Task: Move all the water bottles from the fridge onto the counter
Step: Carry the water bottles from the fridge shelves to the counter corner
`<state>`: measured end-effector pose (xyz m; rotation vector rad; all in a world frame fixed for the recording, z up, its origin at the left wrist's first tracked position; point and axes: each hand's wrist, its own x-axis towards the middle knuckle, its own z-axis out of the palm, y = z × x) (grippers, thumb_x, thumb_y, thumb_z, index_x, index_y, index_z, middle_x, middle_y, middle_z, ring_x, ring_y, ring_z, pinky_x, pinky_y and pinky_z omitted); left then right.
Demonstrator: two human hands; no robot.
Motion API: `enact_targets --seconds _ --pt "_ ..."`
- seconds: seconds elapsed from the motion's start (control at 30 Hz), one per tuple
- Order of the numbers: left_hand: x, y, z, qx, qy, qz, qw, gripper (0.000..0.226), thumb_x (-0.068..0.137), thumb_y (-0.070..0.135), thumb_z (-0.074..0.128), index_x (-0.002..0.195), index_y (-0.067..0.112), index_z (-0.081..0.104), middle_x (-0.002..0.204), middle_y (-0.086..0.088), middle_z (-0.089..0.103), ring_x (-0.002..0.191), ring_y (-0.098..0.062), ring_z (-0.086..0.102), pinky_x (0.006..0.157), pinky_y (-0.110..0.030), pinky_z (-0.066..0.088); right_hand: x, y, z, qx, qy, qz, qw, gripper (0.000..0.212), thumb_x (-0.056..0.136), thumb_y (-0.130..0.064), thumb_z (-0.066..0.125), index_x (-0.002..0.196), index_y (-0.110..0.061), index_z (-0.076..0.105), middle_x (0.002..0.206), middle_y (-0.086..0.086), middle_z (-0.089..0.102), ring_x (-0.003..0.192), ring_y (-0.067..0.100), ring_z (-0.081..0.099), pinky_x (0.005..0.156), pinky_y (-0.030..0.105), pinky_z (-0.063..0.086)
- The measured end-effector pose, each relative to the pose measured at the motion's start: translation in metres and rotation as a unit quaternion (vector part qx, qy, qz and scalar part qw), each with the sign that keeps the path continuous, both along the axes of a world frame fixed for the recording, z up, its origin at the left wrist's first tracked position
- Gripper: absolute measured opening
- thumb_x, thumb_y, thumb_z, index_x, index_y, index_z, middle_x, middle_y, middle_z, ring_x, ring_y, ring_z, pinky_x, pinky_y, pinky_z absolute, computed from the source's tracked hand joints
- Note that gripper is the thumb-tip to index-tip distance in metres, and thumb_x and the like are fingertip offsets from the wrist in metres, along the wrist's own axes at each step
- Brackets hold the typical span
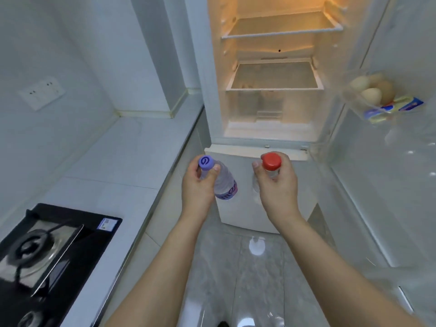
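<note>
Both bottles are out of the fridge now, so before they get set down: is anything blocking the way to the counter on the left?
Nothing visible does. The counter beside the purple-capped bottle lies bare up to the wall; the stove sits nearer the camera.

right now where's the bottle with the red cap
In the head view, the red-capped bottle is just right of centre, held near its neck by the right hand in front of the open fridge, beside the purple-capped bottle.
</note>
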<state>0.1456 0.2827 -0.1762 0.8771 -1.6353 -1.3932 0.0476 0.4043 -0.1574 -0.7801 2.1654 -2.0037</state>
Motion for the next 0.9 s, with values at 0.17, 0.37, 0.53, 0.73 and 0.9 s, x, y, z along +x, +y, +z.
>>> enact_targets --seconds 0.17,0.37,0.53,0.73,0.9 --pt "0.064 -0.021 -0.007 -0.002 -0.037 0.045 0.998 0.019 0.090 0.012 0.067 0.100 0.027 0.062 0.097 0.013 0.064 0.092 -0.001 0.059 0.082 -0.021 0.045 0.044 -0.039 -0.005 0.026 -0.061 0.095 0.993 0.015 0.088 -0.016 0.068 0.099 -0.017 0.059 0.085 -0.016 0.057 0.076 -0.013 0.054 0.069 0.001 0.038" --pt "0.143 -0.013 -0.014 0.008 -0.046 0.144 0.989 0.019 0.090 0.013 0.066 0.097 0.031 0.063 0.098 0.014 0.065 0.099 -0.008 0.060 0.089 -0.027 0.047 0.096 -0.059 -0.012 0.067 -0.037 0.211 0.974 0.013 0.087 -0.016 0.070 0.091 -0.018 0.058 0.078 -0.008 0.058 0.073 0.009 0.052 0.063 0.007 0.037" --pt "0.213 0.025 -0.014 0.038 -0.052 0.244 0.968 0.020 0.090 0.014 0.067 0.099 0.032 0.063 0.100 0.015 0.066 0.103 -0.010 0.061 0.090 -0.030 0.049 0.145 -0.063 -0.020 0.094 -0.014 0.320 0.943 0.014 0.085 -0.016 0.071 0.091 -0.014 0.059 0.094 0.001 0.058 0.089 0.019 0.054 0.076 0.022 0.040" --pt "0.310 0.076 -0.011 0.046 -0.061 0.362 0.929 0.021 0.090 0.018 0.068 0.105 0.031 0.065 0.104 0.014 0.066 0.105 -0.007 0.061 0.084 -0.024 0.047 0.238 -0.060 -0.017 0.135 0.006 0.454 0.881 0.021 0.085 -0.024 0.070 0.076 -0.027 0.051 0.090 0.005 0.061 0.087 0.023 0.057 0.077 0.032 0.044" --pt "0.396 0.117 -0.004 0.039 -0.060 0.444 0.893 0.021 0.089 0.016 0.069 0.099 0.035 0.064 0.103 0.011 0.068 0.102 -0.008 0.063 0.085 -0.025 0.049 0.327 -0.048 -0.003 0.125 0.030 0.544 0.829 0.014 0.086 -0.023 0.069 0.085 -0.017 0.057 0.087 0.004 0.062 0.081 0.018 0.057 0.069 0.027 0.041"
